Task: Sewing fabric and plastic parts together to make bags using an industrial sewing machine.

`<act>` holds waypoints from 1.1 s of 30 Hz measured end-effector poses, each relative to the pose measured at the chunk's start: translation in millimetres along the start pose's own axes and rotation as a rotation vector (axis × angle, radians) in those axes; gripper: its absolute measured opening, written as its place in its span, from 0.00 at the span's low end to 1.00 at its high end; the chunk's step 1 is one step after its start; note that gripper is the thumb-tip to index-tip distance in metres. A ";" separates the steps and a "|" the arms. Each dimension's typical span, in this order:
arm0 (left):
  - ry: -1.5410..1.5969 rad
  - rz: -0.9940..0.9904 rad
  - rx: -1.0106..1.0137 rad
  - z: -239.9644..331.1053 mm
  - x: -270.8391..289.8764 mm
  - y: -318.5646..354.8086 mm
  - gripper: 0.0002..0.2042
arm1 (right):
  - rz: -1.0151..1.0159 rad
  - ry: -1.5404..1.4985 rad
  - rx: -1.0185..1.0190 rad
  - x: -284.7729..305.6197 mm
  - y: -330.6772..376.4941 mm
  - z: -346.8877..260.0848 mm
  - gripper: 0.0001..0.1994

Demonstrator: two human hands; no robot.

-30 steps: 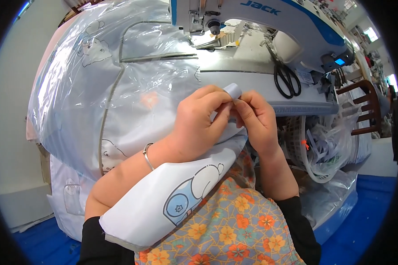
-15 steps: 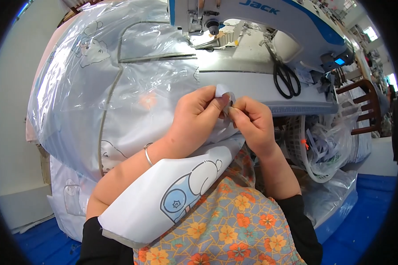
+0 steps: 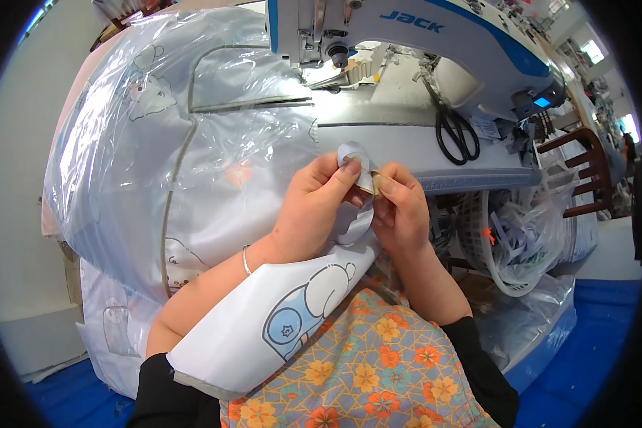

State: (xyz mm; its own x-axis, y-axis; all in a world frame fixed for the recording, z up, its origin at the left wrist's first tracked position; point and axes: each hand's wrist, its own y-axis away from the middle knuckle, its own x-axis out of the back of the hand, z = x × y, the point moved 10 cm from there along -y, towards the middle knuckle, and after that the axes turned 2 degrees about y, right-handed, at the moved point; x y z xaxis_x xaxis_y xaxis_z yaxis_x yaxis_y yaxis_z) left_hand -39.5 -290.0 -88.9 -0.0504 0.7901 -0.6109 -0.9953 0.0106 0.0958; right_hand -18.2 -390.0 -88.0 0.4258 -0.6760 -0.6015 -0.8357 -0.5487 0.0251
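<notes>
My left hand point(image 3: 308, 207) is closed in a pinch on a pale grey-blue fabric strip point(image 3: 354, 150), which loops up over the thumb. Close beside it, my right hand point(image 3: 406, 207) pinches the same strip, fingertips bent; a small yellowish bit shows between the hands, too small to name. More of the strip hangs below in a curl. A white fabric panel point(image 3: 225, 339) printed with a blue-and-white cartoon figure rests over my left forearm and the floral apron point(image 3: 378, 364) on my lap. Its upper end reaches up under the hands.
A sewing machine point(image 3: 435, 32) stands beyond the hands, with black-handled scissors point(image 3: 456, 135) on its table. Clear plastic sheeting and pale printed fabric point(image 3: 221, 157) spread at the left. A white basket point(image 3: 480, 242) of scraps sits at the right, near a wooden chair point(image 3: 585, 167).
The strip now shows a larger loop, with a curled length below the hands. My right hand has turned, its fingers curling lower. The view has shifted slightly.
</notes>
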 end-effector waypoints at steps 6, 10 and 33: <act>-0.487 -0.031 -0.019 16.4 -1.2 -3.0 0.14 | 0.046 0.690 0.148 -3.5 0.9 -26.3 0.07; -0.670 -0.091 -0.043 14.5 -3.5 -4.9 0.19 | 0.032 0.691 0.204 -12.3 4.9 -36.8 0.06; 0.070 -0.161 0.245 7.3 -13.1 17.2 0.13 | -0.177 -0.145 -0.158 -31.8 3.3 -11.9 0.11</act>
State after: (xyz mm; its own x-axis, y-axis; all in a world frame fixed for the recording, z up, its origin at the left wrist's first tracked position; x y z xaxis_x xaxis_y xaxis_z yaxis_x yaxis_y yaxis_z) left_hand -55.4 -295.7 -73.5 0.0924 0.7223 -0.6854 -0.9418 0.2868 0.1753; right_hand -30.4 -376.1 -59.3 0.4965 -0.4917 -0.7154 -0.6835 -0.7294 0.0270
